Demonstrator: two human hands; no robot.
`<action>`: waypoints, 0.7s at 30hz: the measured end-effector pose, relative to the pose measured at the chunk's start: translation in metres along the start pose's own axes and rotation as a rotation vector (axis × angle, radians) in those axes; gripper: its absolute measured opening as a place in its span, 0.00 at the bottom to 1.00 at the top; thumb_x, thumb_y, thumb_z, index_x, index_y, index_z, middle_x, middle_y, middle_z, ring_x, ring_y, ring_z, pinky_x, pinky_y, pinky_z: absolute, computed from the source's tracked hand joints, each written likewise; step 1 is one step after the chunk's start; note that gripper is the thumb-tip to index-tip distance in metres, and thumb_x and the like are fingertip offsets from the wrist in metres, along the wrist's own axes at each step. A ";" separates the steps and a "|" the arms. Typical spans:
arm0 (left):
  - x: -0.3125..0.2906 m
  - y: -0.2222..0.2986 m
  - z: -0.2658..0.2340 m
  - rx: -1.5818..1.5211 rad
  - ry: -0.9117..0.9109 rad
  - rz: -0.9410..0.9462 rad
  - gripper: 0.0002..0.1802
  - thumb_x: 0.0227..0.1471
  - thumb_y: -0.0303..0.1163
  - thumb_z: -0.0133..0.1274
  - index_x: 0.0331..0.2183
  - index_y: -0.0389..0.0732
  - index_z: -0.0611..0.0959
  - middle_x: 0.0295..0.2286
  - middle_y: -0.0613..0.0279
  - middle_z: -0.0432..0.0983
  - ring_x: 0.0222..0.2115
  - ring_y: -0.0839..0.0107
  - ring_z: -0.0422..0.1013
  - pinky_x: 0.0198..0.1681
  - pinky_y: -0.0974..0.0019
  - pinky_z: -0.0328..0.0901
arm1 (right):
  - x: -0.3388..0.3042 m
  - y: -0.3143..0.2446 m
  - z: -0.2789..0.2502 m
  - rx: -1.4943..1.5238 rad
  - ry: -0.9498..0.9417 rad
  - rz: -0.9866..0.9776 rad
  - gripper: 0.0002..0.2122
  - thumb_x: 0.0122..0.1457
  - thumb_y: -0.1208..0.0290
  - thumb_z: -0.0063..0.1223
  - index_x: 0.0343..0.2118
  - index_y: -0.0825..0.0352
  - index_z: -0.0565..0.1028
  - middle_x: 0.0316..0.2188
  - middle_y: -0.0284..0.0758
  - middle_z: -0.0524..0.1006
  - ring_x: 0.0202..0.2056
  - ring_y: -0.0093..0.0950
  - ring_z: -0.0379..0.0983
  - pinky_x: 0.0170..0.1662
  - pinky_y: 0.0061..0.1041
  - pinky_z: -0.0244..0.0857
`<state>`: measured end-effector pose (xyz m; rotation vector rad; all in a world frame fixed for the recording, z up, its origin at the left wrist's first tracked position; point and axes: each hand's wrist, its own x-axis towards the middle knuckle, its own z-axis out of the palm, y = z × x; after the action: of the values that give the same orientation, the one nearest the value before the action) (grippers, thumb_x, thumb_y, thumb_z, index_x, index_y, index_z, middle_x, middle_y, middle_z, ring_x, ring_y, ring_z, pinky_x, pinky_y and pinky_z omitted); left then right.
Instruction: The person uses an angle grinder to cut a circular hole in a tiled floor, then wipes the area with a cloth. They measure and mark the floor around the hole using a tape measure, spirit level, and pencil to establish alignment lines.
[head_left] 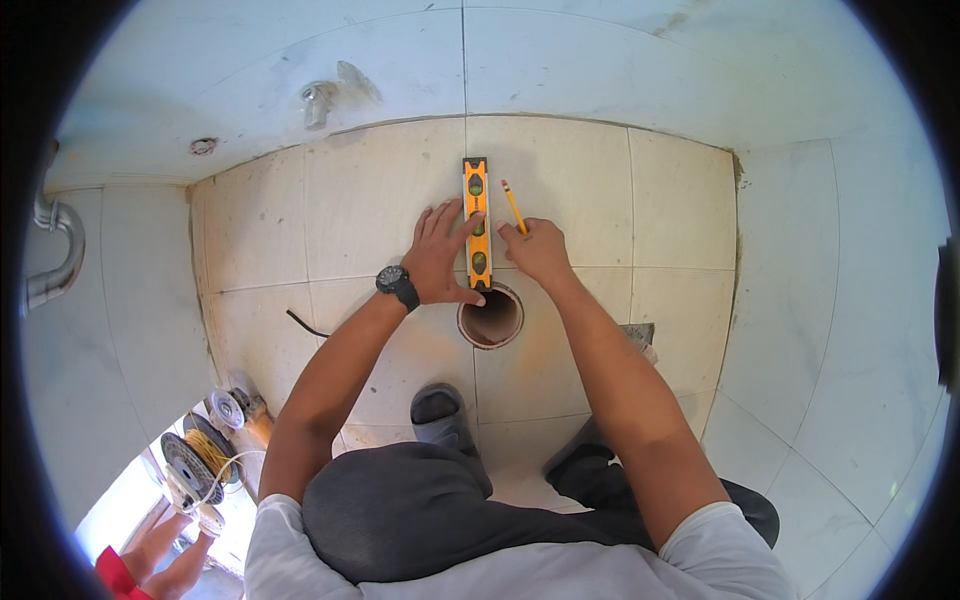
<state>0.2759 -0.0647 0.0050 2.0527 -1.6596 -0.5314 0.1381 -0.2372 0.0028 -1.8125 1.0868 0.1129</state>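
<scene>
A yellow spirit level (479,242) with several vials lies on the beige floor tiles, its near end at the rim of a round pipe opening (492,325). My left hand (437,262) rests beside it with the fingers spread; one fingertip touches the level's middle and the thumb reaches its near end by the opening. A black watch (397,285) is on my left wrist. In my right hand (540,250), just right of the level, is a yellow pencil (514,206), eraser end pointing up and away. Its tip is hidden by the hand.
My sandalled foot (440,415) stands just short of the opening. A flat grey tool (638,335) lies partly behind my right forearm. A black cable (305,323) is left of my left arm. At lower left are an angle grinder (240,408), a cable reel (195,460) and another person's legs (165,560).
</scene>
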 end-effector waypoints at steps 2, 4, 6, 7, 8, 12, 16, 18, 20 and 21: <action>0.001 0.003 0.006 0.039 -0.058 -0.057 0.70 0.28 0.60 0.75 0.68 0.43 0.61 0.67 0.33 0.46 0.69 0.37 0.42 0.70 0.36 0.36 | 0.006 0.003 -0.006 0.069 -0.057 -0.014 0.23 0.55 0.51 0.64 0.25 0.73 0.79 0.21 0.47 0.79 0.27 0.42 0.79 0.35 0.37 0.73; 0.001 0.002 0.011 0.049 -0.057 -0.068 0.70 0.28 0.59 0.75 0.68 0.43 0.60 0.67 0.33 0.45 0.70 0.37 0.40 0.70 0.34 0.34 | 0.011 0.003 -0.005 0.028 -0.139 -0.064 0.21 0.54 0.52 0.65 0.27 0.71 0.80 0.23 0.46 0.80 0.28 0.41 0.80 0.36 0.37 0.73; 0.001 0.000 0.016 0.039 -0.055 -0.087 0.70 0.29 0.58 0.75 0.68 0.43 0.60 0.68 0.33 0.44 0.70 0.38 0.40 0.70 0.33 0.33 | 0.018 -0.002 0.000 -0.011 -0.087 -0.163 0.19 0.52 0.54 0.67 0.28 0.70 0.80 0.24 0.46 0.81 0.30 0.42 0.80 0.37 0.37 0.73; 0.000 -0.002 0.018 0.019 -0.032 -0.066 0.70 0.29 0.58 0.75 0.68 0.43 0.59 0.68 0.33 0.44 0.70 0.38 0.40 0.70 0.34 0.33 | 0.022 -0.006 0.003 -0.026 -0.076 -0.184 0.18 0.51 0.55 0.68 0.28 0.69 0.81 0.25 0.45 0.81 0.31 0.42 0.81 0.38 0.38 0.73; -0.001 -0.004 0.019 0.001 -0.024 -0.062 0.70 0.30 0.57 0.75 0.68 0.42 0.59 0.68 0.33 0.44 0.70 0.38 0.40 0.70 0.34 0.33 | 0.026 -0.009 0.005 -0.052 -0.069 -0.175 0.17 0.51 0.56 0.68 0.28 0.69 0.80 0.25 0.46 0.81 0.31 0.42 0.81 0.38 0.38 0.73; -0.003 -0.009 0.020 -0.045 -0.008 -0.050 0.69 0.31 0.56 0.76 0.69 0.42 0.58 0.68 0.34 0.45 0.70 0.38 0.40 0.70 0.34 0.33 | 0.039 -0.019 0.010 -0.113 -0.063 -0.173 0.15 0.50 0.59 0.69 0.28 0.69 0.80 0.26 0.46 0.81 0.32 0.43 0.81 0.39 0.38 0.74; -0.002 -0.011 0.020 -0.055 -0.017 -0.037 0.69 0.32 0.54 0.76 0.69 0.42 0.58 0.68 0.35 0.46 0.70 0.37 0.41 0.70 0.32 0.34 | 0.045 -0.017 0.007 -0.107 -0.084 -0.154 0.15 0.49 0.61 0.69 0.27 0.69 0.80 0.26 0.46 0.81 0.32 0.43 0.81 0.39 0.39 0.74; -0.002 -0.011 0.020 -0.071 -0.008 -0.037 0.68 0.33 0.53 0.76 0.69 0.42 0.58 0.68 0.35 0.46 0.70 0.36 0.41 0.70 0.32 0.34 | 0.046 -0.014 0.007 -0.084 -0.089 -0.175 0.14 0.49 0.61 0.68 0.27 0.69 0.81 0.26 0.46 0.82 0.32 0.43 0.81 0.39 0.39 0.74; -0.002 -0.011 0.020 -0.068 0.004 -0.027 0.68 0.32 0.54 0.76 0.69 0.42 0.58 0.68 0.35 0.46 0.70 0.36 0.41 0.70 0.31 0.34 | 0.046 -0.010 0.008 -0.065 -0.096 -0.181 0.14 0.48 0.61 0.68 0.27 0.69 0.81 0.26 0.46 0.81 0.32 0.43 0.81 0.39 0.38 0.74; -0.003 -0.011 0.020 -0.075 0.009 -0.030 0.68 0.32 0.54 0.76 0.69 0.42 0.58 0.68 0.35 0.46 0.70 0.36 0.41 0.69 0.31 0.34 | 0.046 -0.008 0.009 -0.062 -0.099 -0.178 0.14 0.48 0.61 0.67 0.27 0.69 0.81 0.25 0.46 0.81 0.31 0.43 0.81 0.39 0.38 0.74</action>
<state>0.2734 -0.0623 -0.0177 2.0254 -1.5819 -0.5851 0.1746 -0.2580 -0.0192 -1.9293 0.8568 0.1294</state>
